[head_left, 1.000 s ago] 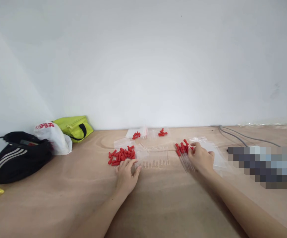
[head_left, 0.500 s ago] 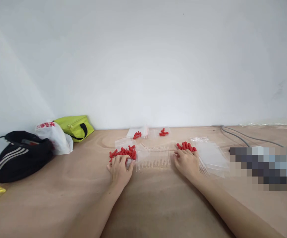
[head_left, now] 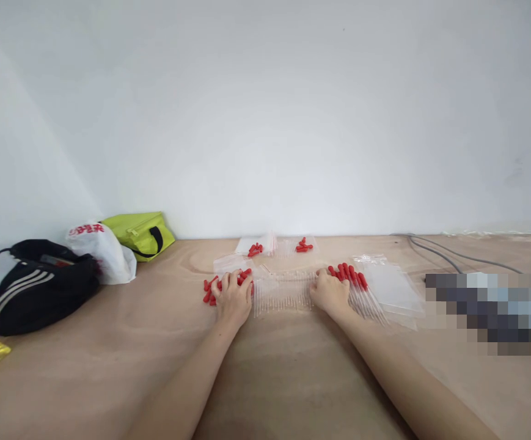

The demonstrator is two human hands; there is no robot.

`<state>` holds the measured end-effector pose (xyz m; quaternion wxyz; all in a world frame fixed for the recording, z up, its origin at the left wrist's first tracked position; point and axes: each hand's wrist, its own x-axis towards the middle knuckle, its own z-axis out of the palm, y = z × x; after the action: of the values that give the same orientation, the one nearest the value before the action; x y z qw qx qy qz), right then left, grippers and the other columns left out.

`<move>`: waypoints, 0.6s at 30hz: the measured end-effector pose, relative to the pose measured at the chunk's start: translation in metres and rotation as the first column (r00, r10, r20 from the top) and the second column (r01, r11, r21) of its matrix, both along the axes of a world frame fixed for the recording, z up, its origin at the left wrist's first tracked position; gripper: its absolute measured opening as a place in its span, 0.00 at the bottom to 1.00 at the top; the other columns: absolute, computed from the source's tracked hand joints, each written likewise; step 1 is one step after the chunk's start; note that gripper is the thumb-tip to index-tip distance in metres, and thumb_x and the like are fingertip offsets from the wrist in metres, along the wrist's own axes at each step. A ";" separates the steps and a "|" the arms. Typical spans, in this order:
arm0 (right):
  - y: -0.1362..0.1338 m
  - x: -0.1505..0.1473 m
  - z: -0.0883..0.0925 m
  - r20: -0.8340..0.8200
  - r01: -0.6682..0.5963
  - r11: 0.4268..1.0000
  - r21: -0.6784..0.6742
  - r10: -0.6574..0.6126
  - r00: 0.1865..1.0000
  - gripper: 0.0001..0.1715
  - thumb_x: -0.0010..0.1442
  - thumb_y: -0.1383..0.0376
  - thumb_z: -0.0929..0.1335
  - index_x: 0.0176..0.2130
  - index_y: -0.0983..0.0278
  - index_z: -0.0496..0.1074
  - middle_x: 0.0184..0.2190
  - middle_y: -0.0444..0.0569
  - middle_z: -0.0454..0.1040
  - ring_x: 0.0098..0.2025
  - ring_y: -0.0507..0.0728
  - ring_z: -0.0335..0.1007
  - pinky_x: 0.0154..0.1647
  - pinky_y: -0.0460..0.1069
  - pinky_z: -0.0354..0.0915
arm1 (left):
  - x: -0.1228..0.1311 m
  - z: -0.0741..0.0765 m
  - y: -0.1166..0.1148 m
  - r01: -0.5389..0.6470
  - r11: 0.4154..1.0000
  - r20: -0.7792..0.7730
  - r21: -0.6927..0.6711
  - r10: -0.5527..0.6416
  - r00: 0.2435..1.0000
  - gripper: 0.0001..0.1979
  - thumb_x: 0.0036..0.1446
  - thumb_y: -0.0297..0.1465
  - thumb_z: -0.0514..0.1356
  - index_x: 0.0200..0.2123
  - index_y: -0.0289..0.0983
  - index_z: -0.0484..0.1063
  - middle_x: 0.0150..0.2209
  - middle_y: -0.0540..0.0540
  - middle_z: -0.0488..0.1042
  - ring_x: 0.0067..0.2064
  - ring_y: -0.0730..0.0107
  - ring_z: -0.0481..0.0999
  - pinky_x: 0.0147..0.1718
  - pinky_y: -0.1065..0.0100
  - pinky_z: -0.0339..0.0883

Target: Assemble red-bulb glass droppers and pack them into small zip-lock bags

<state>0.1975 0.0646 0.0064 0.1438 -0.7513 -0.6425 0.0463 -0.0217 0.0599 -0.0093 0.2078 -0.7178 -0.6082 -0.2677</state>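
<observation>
Fingers (head_left: 222,286) of the left hand (head_left: 233,300) arch downward, parted, over a loose pile of red bulbs (head_left: 209,293); their tips are partly hidden, so whether they pinch a bulb I cannot tell. The right hand (head_left: 332,293) is curled at the right end of a row of clear tubes (head_left: 288,294), its grip likewise too hidden to tell. The bulbs look smooth and rubbery, slim with a swollen, rounded end. The tubes are thin and see-through, laid side by side on the bench (head_left: 265,373) between the 2 hands. Just right of the right hand, capped tubes (head_left: 363,294) lie slanted together, red bulbs at the far end, clear stems towards the person. Beside these lie flat, glossy plastic bags (head_left: 398,288). Farther back, 2 small clusters of red bulbs rest near the plain white wall (head_left: 265,122). The bench is brown with swirling wood grain. Well to the left sit a black bag (head_left: 49,299) with pale stripes, a crumpled white bag (head_left: 104,256) with red print and a yellow-green zipped bag (head_left: 139,232)
</observation>
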 end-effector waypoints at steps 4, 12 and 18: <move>0.000 0.000 -0.003 -0.023 0.007 1.000 -0.001 -0.007 1.000 0.18 0.54 0.68 0.59 0.44 0.69 0.65 0.35 0.59 0.74 0.40 0.63 0.70 0.38 0.54 0.51 | 0.000 0.003 -0.003 0.057 0.997 0.098 0.052 -0.062 0.993 0.08 0.56 0.29 0.52 0.34 0.40 0.72 0.39 0.42 0.72 0.43 0.55 0.66 0.46 0.48 0.49; -0.004 0.002 -0.009 -0.040 -0.003 0.997 0.071 0.006 0.999 0.15 0.57 0.66 0.58 0.41 0.66 0.69 0.37 0.57 0.74 0.42 0.63 0.67 0.39 0.55 0.50 | 0.015 0.004 -0.044 0.453 0.884 0.466 0.116 -0.451 0.761 0.05 0.56 0.28 0.51 0.37 0.37 0.63 0.30 0.48 0.68 0.30 0.70 0.69 0.31 0.69 0.65; -0.033 0.010 -0.028 -0.116 -0.288 0.829 0.479 0.385 0.916 0.15 0.59 0.69 0.56 0.39 0.66 0.69 0.36 0.53 0.72 0.41 0.58 0.65 0.38 0.51 0.53 | 0.023 0.005 -0.062 0.599 0.800 0.536 -0.033 -0.492 0.687 0.02 0.53 0.28 0.54 0.29 0.37 0.66 0.32 0.47 0.70 0.35 0.69 0.71 0.34 0.68 0.67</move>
<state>0.2078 0.0316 -0.0214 0.3704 -0.5623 -0.7394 -0.0018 0.0018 -0.0026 -0.0048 -0.1225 -0.7886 -0.4221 -0.4300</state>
